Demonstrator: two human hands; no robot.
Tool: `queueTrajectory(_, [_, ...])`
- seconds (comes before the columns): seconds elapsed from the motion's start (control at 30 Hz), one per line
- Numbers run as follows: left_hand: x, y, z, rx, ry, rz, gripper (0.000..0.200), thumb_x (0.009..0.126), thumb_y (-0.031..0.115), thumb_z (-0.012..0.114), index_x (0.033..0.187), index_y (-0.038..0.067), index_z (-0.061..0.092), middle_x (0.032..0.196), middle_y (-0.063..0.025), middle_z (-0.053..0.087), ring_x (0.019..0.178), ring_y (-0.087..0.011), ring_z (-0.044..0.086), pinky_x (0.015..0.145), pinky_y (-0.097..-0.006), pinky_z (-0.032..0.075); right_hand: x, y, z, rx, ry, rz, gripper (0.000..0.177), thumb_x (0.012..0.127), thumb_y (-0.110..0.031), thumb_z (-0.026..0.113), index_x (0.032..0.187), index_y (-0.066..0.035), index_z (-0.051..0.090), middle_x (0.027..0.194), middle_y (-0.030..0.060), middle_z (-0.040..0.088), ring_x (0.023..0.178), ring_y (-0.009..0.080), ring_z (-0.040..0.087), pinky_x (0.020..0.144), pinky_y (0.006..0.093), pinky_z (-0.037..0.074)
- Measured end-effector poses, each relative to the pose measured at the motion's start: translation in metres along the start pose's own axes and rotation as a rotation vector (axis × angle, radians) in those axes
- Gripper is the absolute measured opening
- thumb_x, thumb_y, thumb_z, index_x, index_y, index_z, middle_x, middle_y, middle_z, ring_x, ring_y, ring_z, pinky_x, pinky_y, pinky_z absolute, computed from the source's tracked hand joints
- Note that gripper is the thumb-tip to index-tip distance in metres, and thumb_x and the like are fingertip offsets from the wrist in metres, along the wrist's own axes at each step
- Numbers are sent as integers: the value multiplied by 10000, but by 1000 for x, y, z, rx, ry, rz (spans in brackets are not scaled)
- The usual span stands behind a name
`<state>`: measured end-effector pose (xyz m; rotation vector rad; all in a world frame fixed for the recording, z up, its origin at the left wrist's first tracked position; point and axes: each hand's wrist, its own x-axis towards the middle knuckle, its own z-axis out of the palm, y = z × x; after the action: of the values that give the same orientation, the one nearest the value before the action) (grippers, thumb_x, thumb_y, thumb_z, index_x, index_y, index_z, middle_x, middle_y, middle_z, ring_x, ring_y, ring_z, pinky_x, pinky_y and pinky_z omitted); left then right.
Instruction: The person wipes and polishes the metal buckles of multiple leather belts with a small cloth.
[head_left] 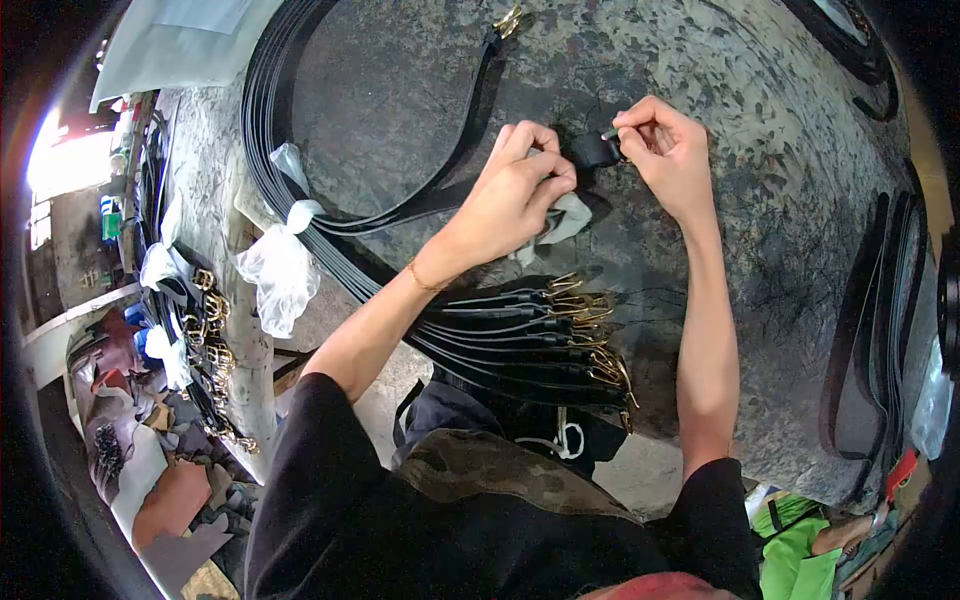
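Note:
My left hand [525,190] is closed, with a crumpled pale cloth [568,218] bunched under its fingers. Beneath that hand runs a black leather belt strap [440,200]. My right hand [665,150] pinches a small thin green piece [609,134] between thumb and fingertips. Between the two hands is a small black block-like object [594,151], right by the right fingertips; its exact kind is unclear. A bundle of black belts [262,130] curves around the left side of the table, and its gold buckles [595,345] fan out below my hands.
The worktable [790,230] has a mottled, worn surface. A gold buckle [508,22] lies at the top. More black straps [880,320] hang at the right. A plastic wrap [290,260] ties the bundle. Leather scraps [170,500] fill a bin at lower left; another person's hand [845,535] shows at lower right.

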<state>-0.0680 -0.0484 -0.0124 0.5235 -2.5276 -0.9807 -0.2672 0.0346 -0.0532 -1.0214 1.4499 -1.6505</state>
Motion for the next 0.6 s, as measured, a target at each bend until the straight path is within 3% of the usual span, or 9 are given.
queueTrajectory(0.27, [-4, -7, 0, -8, -5, -31, 78, 862, 50, 663, 922, 1, 661, 1015, -126, 537, 1005, -310, 523, 894, -380, 435, 1, 3, -3, -226, -144, -216, 67, 771, 41, 688, 830, 12, 673, 755, -7, 546, 680, 76, 431, 636, 235, 392])
queueTrajectory(0.6, [-5, -5, 1, -55, 23, -65, 75, 869, 49, 655, 925, 1, 644, 995, -120, 543, 997, -304, 539, 894, -380, 439, -1, -8, 0, -255, -181, -149, 81, 750, 25, 698, 823, -4, 680, 741, -2, 571, 683, 96, 440, 633, 246, 389])
